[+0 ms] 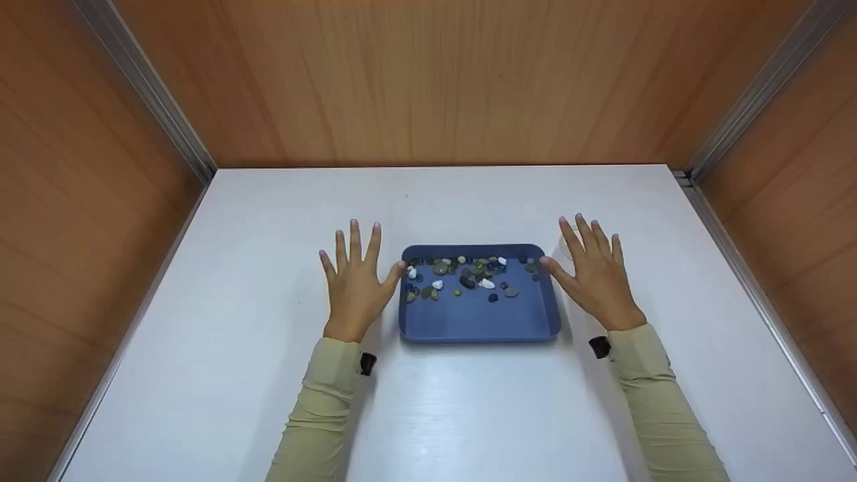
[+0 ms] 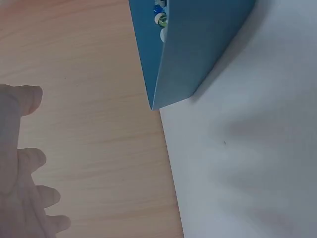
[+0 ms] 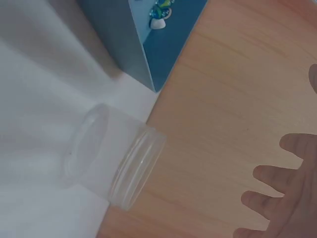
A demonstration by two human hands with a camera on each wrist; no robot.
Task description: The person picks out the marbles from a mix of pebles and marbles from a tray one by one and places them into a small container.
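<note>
A blue rectangular tray (image 1: 479, 325) lies on the white table, holding several pebbles and glass stones, mostly along its far and left sides; white stones (image 1: 487, 284) and grey ones (image 1: 511, 292) are among them. Beside the tray's left edge is my left hand (image 1: 355, 288), fingers spread and nothing held. My right hand (image 1: 599, 278) is likewise spread at the tray's right side, its thumb overlapping the rim in the head view. A clear plastic jar (image 3: 119, 153) stands upright and open-topped to the right of the tray, mostly hidden behind the right hand in the head view.
The white table (image 1: 201, 375) runs back to a wood-grain panel (image 1: 428, 80). Wood-grain side walls (image 1: 87, 221) with metal corner strips (image 1: 144, 80) enclose it left and right. Dark wrist cameras (image 1: 367, 363) sit at both cuffs.
</note>
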